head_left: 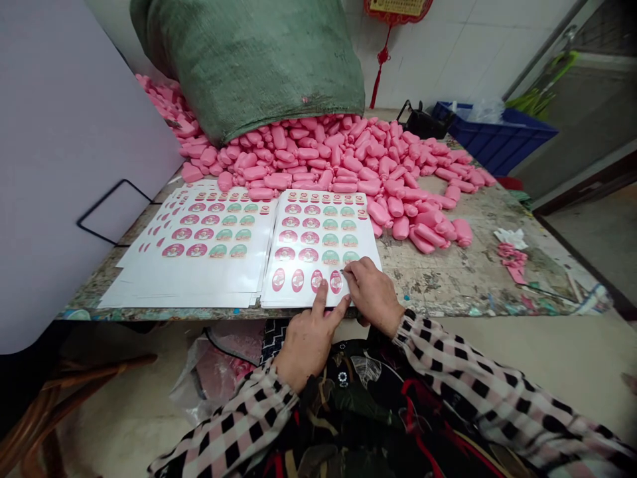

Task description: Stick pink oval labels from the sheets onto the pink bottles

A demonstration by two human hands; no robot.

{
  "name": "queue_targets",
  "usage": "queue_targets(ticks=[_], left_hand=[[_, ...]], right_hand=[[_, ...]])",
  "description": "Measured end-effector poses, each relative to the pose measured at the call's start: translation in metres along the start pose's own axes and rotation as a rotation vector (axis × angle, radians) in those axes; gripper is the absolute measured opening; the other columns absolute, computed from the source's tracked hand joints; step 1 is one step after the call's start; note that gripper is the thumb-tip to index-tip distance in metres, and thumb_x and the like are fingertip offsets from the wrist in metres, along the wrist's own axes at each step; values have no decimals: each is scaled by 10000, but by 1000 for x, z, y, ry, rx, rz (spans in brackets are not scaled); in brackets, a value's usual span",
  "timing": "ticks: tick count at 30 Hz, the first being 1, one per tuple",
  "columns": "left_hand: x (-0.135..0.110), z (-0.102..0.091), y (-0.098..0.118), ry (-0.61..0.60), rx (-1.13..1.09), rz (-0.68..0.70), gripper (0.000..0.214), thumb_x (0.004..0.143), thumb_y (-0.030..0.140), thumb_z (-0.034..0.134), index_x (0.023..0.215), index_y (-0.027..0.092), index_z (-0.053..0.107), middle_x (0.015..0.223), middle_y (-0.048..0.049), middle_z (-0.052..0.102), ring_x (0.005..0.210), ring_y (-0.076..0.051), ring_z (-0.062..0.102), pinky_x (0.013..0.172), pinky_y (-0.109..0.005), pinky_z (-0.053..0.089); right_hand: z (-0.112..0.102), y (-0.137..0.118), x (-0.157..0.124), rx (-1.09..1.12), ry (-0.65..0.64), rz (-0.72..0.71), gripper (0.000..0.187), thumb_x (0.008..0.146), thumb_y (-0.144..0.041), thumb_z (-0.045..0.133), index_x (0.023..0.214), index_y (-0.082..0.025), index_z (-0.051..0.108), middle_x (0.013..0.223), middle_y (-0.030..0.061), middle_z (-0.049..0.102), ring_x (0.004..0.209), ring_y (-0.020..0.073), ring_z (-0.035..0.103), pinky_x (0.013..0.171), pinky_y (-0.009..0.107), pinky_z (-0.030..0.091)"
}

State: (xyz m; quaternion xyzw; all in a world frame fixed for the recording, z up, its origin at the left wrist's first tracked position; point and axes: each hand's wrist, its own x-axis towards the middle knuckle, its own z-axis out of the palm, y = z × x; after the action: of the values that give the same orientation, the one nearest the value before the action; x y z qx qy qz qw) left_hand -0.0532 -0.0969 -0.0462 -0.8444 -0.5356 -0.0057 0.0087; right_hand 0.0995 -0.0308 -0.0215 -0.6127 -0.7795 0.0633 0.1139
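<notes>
A stack of white sticker sheets [320,226] lies near the table's front edge, printed with pink and green labels and a bottom row of pink oval ones. My left hand [309,338] rests on the sheet's lower edge, index finger and thumb spread, holding nothing. At the rightmost oval sticker [336,282], my right hand [372,292] has its fingers curled and pinched against the sticker's upper right edge. The sticker appears to lie mostly flat on its sheet. The tip of the right thumb is partly hidden.
More sticker sheets [219,282] are fanned out to the left. Pink plastic bottles [343,159] spill in a heap from a green woven sack [269,60]. A blue crate [507,136] stands at the back right. Crumpled pink scraps [512,261] lie on the table's right side.
</notes>
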Motion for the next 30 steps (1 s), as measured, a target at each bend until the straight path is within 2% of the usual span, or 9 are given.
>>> queue_targets(ticks=[13, 22, 25, 30], left_hand=[[0, 3, 4, -10, -61, -55, 542, 898, 258, 376, 1397, 391, 210, 1505, -155, 110, 764, -172, 615, 650, -330, 481], [0, -1, 3, -38, -106, -65, 562, 892, 220, 373, 1397, 397, 203, 1498, -152, 142, 785, -182, 619, 672, -336, 480], [0, -2, 3, -42, -108, -57, 566, 889, 213, 378, 1397, 393, 205, 1500, -155, 130, 812, -188, 618, 682, -336, 483], [0, -3, 4, -12, -70, -93, 632, 879, 213, 412, 1400, 433, 129, 1511, -163, 23, 772, -169, 616, 654, -325, 487]], right_hand=[[-8, 12, -3, 120, -60, -29, 177, 899, -312, 407, 904, -240, 569, 925, 1, 568, 768, 124, 552, 591, 241, 319], [-8, 12, 4, 249, -110, -10, 150, 857, -255, 453, 858, -210, 595, 878, 11, 589, 783, 124, 547, 666, 231, 354], [-9, 10, 6, 255, -107, 6, 183, 863, -290, 443, 853, -201, 603, 867, 21, 602, 776, 127, 543, 659, 233, 351], [-14, 4, 11, 231, -133, 96, 261, 827, -427, 483, 768, -203, 603, 789, 20, 613, 663, 131, 523, 569, 245, 309]])
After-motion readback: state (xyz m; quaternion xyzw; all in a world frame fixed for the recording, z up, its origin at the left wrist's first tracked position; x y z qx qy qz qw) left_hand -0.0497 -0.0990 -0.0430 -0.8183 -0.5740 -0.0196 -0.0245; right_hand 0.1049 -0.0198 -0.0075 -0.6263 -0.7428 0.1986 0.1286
